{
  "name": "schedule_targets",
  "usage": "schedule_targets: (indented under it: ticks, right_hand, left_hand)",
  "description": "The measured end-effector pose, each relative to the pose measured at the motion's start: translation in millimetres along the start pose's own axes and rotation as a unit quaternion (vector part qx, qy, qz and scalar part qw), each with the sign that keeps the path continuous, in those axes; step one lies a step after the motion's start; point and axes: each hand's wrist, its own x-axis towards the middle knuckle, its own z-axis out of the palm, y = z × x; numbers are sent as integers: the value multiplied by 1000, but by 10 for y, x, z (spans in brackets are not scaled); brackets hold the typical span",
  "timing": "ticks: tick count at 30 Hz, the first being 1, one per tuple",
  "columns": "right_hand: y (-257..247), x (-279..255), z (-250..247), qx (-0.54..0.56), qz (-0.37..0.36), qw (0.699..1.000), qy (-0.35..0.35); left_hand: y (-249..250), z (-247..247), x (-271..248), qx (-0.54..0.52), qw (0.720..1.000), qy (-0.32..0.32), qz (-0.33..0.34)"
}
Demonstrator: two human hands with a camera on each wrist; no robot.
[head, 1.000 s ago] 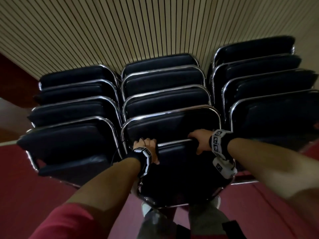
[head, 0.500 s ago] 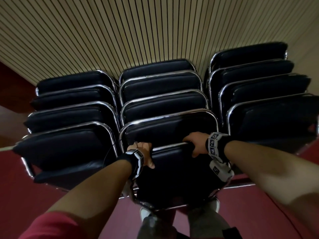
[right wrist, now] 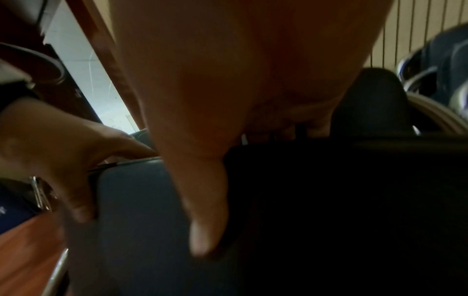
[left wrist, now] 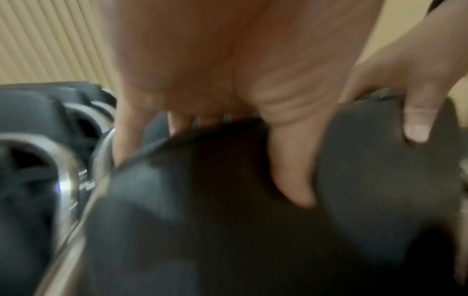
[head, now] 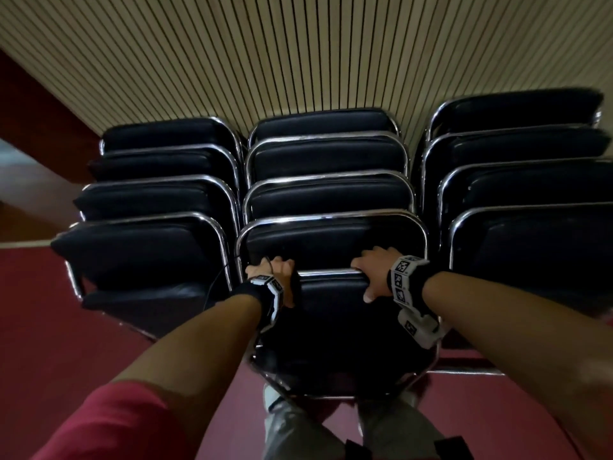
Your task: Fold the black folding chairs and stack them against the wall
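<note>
A folded black chair (head: 335,323) with a chrome frame stands at the front of the middle stack. My left hand (head: 275,277) grips its top edge near the left corner, thumb on the near side of the black pad (left wrist: 253,220). My right hand (head: 373,273) grips the same top edge near the right corner, thumb down over the pad (right wrist: 329,210). Behind it, several folded chairs (head: 326,194) lean in a row toward the slatted wall (head: 298,61).
Stacks of folded chairs stand to the left (head: 149,227) and to the right (head: 530,210) of the middle one. Red carpet (head: 49,327) covers the floor on both sides. My legs and shoes (head: 298,423) are right below the held chair.
The stacks sit lower in the view now. Both hands keep the same grip on the chair's top edge.
</note>
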Motion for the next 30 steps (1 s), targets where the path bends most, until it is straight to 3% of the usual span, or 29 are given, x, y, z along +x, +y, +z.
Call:
schedule_targets:
  ticks: [6,13,17,26,30]
  right_hand:
    - [58,60,13,7,5,1000,27]
    - [116,-114,203,91,7,994,62]
    - [252,-423,287,152,42,982,100]
    - [643,-1632,158,279,110,939,168]
    - [1099,-2334,25,279,142,925,216]
  left_hand:
    - [89,76,-10,-65,995,38,-68]
    - [326,267,-293,3,985,95,-141]
    - [401,312,-494,-30,981,119,-150]
    - [1160,-245,-882,-46,991,113,-55]
    - [1794,-780,-976,-21,985,171,25]
